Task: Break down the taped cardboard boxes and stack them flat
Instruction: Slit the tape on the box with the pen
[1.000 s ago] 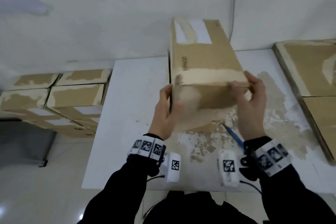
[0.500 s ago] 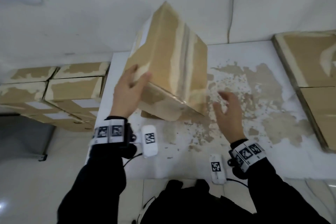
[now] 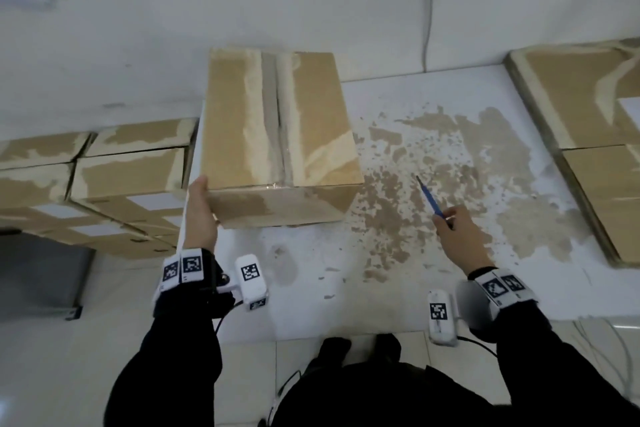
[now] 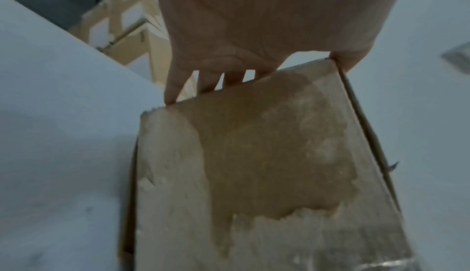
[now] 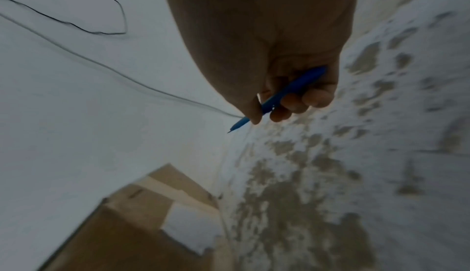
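No words or numbers to read

The wrist bands [image 3: 183,266] carry only black-and-white square code marks, and the white labels [image 3: 154,200] on the stacked boxes look blank.

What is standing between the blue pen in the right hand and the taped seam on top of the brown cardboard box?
Nothing visible. Only bare white table lies between the thin blue pen in the right hand and the brown cardboard box; its taped seam faces up, uncovered.
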Demonstrator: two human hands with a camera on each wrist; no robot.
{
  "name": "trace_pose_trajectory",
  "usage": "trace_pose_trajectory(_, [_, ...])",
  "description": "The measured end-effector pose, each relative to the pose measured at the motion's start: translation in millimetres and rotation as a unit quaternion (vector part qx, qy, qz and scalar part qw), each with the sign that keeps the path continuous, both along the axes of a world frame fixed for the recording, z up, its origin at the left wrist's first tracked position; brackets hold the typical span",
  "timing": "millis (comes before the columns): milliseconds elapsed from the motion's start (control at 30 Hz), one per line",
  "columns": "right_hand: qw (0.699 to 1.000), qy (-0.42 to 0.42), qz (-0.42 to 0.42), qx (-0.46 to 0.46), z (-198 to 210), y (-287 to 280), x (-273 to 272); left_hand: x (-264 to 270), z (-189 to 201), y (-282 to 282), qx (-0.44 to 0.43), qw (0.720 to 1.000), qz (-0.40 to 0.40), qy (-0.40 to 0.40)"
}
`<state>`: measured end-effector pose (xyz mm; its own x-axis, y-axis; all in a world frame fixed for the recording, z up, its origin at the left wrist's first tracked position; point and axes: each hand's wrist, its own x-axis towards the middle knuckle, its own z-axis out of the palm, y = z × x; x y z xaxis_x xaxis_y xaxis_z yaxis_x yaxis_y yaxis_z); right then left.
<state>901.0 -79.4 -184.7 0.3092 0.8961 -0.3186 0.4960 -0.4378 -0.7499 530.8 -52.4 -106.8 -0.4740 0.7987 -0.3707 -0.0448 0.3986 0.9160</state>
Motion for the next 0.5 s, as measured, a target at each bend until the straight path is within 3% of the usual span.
trace_pose_trajectory(133, [0.996, 0.058, 0.038, 0.053, 44, 16, -34, 11, -31, -28, 0.000, 0.999, -0.004, -0.032])
trace_pose_trajectory(300, [0.982, 0.084, 0.136, 0.104, 101, 29, -87, 34, -39, -65, 0.016, 0.997, -0.064, 0.026])
trace_pose_trajectory(400, [0.970, 0.059, 0.199, 0.125, 128, 48, -121, 25, -22, -65, 0.075, 0.986, -0.078, 0.124])
trace_pose_trajectory(500, [0.956, -0.003, 0.255, 0.142, 147, 87, -159, -4, -3, -31, 0.154, 0.941, -0.126, 0.272])
